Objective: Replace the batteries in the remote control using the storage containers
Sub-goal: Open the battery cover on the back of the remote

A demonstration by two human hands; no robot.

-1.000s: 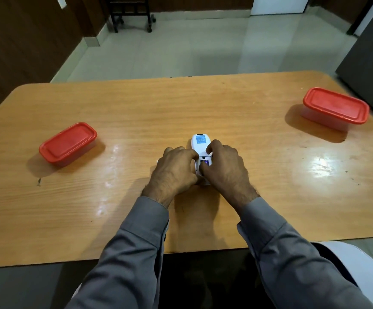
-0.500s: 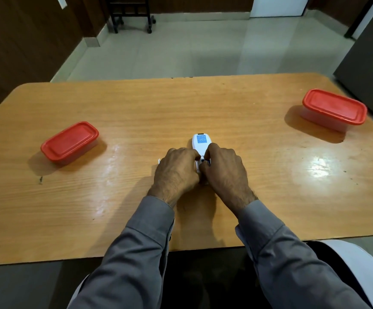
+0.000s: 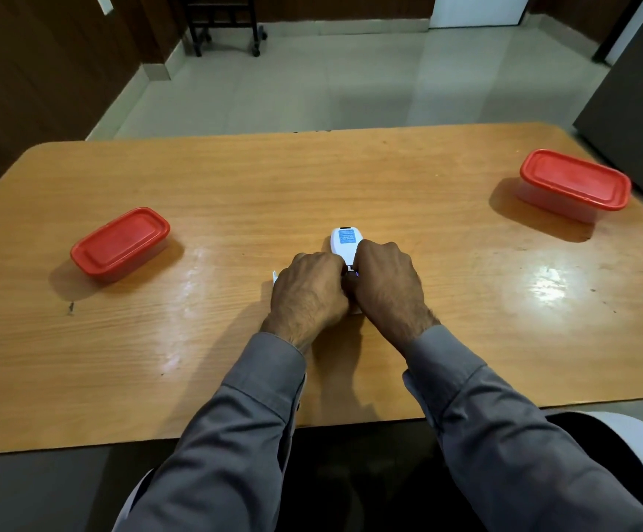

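A white remote control (image 3: 346, 243) is lying face down mid-table (image 3: 389, 178) as the left hand (image 3: 306, 291) and right hand (image 3: 387, 288) are closing around its battery bay, apparently working cells loose; next, opening a still-lidded red container, left (image 3: 120, 243) or right (image 3: 575, 184).

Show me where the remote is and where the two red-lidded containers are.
remote (image 3: 347, 240), head view, on its blue label.
left container (image 3: 120, 243), head view, middle of its red lid.
right container (image 3: 575, 180), head view, middle of its red lid.
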